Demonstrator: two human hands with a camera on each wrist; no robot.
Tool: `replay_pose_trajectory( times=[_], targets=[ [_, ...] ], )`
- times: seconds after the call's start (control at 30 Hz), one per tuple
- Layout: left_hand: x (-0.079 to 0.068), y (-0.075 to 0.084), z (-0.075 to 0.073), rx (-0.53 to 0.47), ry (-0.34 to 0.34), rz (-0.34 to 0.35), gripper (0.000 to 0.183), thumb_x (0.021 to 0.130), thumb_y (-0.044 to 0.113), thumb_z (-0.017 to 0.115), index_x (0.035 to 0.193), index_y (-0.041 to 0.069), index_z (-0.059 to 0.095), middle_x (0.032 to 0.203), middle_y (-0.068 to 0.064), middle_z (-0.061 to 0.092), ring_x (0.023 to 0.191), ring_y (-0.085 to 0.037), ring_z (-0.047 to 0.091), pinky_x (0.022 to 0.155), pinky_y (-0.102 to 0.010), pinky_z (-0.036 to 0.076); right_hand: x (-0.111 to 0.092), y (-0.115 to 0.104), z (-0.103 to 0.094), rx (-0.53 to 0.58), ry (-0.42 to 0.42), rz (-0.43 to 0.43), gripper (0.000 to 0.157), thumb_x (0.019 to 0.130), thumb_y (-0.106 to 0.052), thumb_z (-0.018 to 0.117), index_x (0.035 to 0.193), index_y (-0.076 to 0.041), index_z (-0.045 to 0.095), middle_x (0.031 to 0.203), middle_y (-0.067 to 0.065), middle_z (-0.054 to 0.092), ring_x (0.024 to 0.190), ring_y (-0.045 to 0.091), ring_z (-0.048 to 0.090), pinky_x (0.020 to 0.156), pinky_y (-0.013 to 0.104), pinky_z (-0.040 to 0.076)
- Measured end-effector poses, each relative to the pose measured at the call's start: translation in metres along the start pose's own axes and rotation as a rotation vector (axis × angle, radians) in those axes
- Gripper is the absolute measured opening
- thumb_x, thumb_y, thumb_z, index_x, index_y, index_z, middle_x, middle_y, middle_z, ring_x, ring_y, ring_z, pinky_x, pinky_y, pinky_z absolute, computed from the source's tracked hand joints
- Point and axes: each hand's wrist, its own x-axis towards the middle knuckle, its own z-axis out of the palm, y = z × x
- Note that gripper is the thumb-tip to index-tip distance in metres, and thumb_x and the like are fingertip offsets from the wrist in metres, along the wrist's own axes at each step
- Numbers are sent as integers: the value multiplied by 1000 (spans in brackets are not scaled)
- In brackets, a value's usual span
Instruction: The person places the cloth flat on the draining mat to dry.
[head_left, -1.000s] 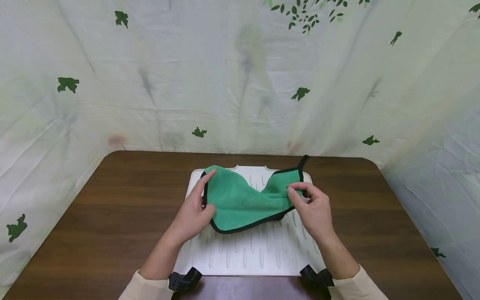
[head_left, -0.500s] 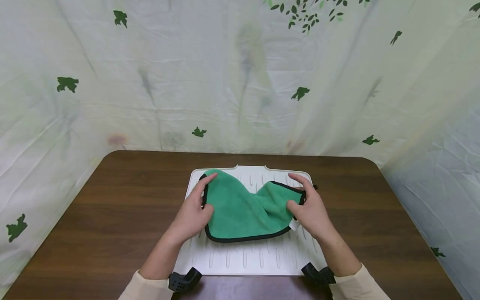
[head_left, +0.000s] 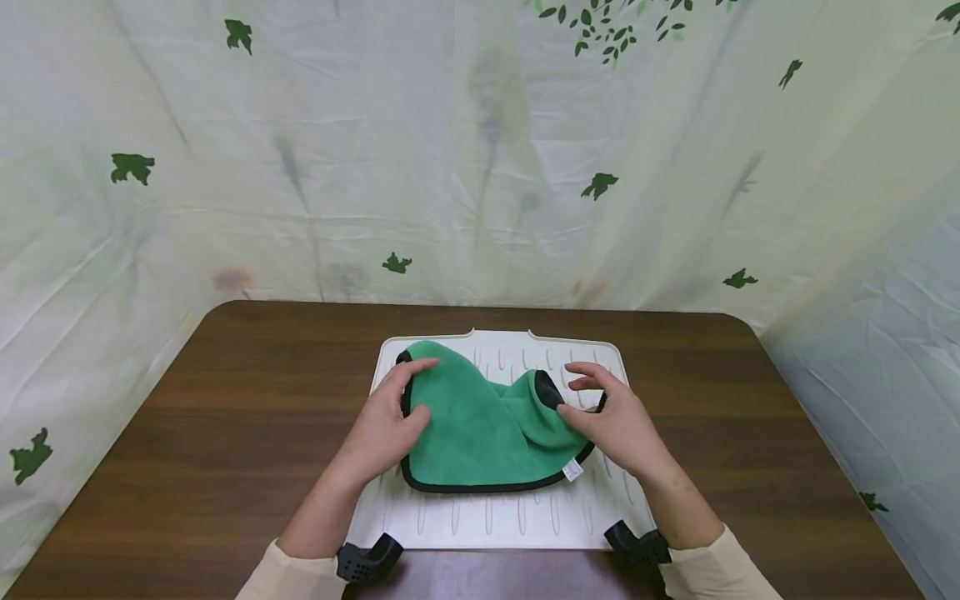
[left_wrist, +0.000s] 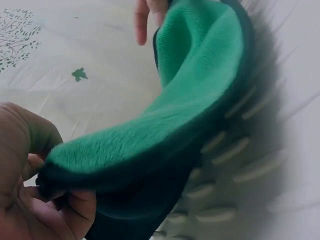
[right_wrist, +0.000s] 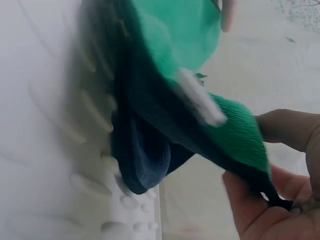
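Note:
A green plush cleaning cloth (head_left: 480, 433) with black edging hangs in folds between my hands, over a white ribbed tray. Its underside (right_wrist: 150, 150) is dark. My left hand (head_left: 386, 427) holds the left edge, thumb in front and the other fingers mostly hidden behind. On the right side my right hand (head_left: 626, 425) pinches the cloth by a corner, index finger raised. Part of the upper right edge is turned over, showing a dark patch (head_left: 549, 390). A white tag (head_left: 573, 470) sticks out at the lower right edge. In the right wrist view a dark strap (right_wrist: 272, 195) runs into the fingers.
The white tray (head_left: 495, 527) with raised ribs lies on a brown wooden table (head_left: 255, 417). Behind the table hangs a pale curtain (head_left: 435, 150) with green leaf prints. Both wrists carry black camera mounts (head_left: 370, 558).
The cloth has dropped a little, and its right side has folded inward. My right hand has shifted its grip along the right edge, with the black loop leaving view. The left hand has barely moved.

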Motion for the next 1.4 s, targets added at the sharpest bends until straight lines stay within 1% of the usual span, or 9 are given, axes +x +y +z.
replay_pose_trajectory(
  times=[0.23, 0.37, 0.5, 0.63, 0.73, 0.9, 1.1, 1.3, 1.4],
  targets=[
    [-1, 2, -3, 6, -105, -86, 59, 92, -1, 49, 148, 18, 49, 157, -12, 45, 135, -27, 49, 108, -44, 43, -5, -1, -9, -186, -137, -43, 43, 89, -16, 74, 131, -14, 65, 89, 4, 69, 69, 16, 57, 60, 30, 47],
    [-4, 3, -10, -1, -262, -182, 62, 89, -2, 48, 147, 20, 50, 138, -14, 58, 94, -21, 60, 80, -33, 51, -9, 0, -17, -309, -256, -82, 39, 85, -7, 70, 124, -13, 67, 78, -2, 61, 65, 14, 53, 58, 29, 45],
    [-7, 2, -14, 34, -372, -237, 61, 91, 0, 49, 149, 17, 48, 111, -16, 68, 52, -20, 56, 56, -38, 55, -8, 3, -17, -351, -340, -82, 44, 87, -7, 72, 130, -12, 62, 79, -1, 62, 67, 13, 56, 60, 30, 46],
    [-6, -2, -12, 198, -292, -179, 52, 99, 15, 59, 149, 16, 49, 128, -19, 68, 94, -32, 73, 86, -51, 58, -5, 6, -11, -321, -349, -90, 50, 92, -18, 76, 138, -15, 58, 99, 5, 70, 86, 16, 65, 70, 32, 53],
    [-4, -5, -11, 278, -215, -137, 51, 100, 19, 61, 150, 15, 49, 148, -18, 57, 133, -33, 57, 106, -55, 47, -4, 8, -7, -288, -334, -116, 46, 93, -21, 76, 136, -17, 60, 103, 6, 69, 91, 17, 65, 72, 32, 53],
    [-1, -6, -12, 232, -157, -106, 57, 99, 6, 58, 154, 11, 42, 152, -23, 50, 139, -37, 50, 108, -56, 44, -6, 7, -10, -259, -341, -214, 37, 96, -10, 67, 132, -17, 63, 104, 6, 69, 79, 13, 62, 67, 27, 49],
    [-1, -3, -16, 142, -151, -106, 73, 91, -4, 50, 160, 8, 29, 162, -24, 34, 148, -39, 36, 115, -56, 35, -9, 4, -19, -277, -375, -221, 59, 88, 3, 56, 143, -17, 58, 139, 15, 64, 89, 16, 59, 64, 23, 44],
    [1, -2, -16, 55, -91, -152, 57, 100, 11, 54, 155, 16, 41, 156, -16, 48, 137, -29, 49, 108, -48, 43, -8, 3, -18, -240, -331, -223, 8, 97, -21, 70, 103, -19, 75, 91, -4, 73, 76, 8, 64, 66, 25, 52],
    [2, -2, -15, 86, -31, -133, 40, 104, 19, 57, 144, 18, 58, 147, -13, 58, 127, -26, 56, 100, -42, 47, -8, 4, -17, -251, -309, -237, 4, 97, -20, 71, 93, -21, 72, 83, -7, 68, 73, 7, 60, 64, 24, 51]
  ],
)
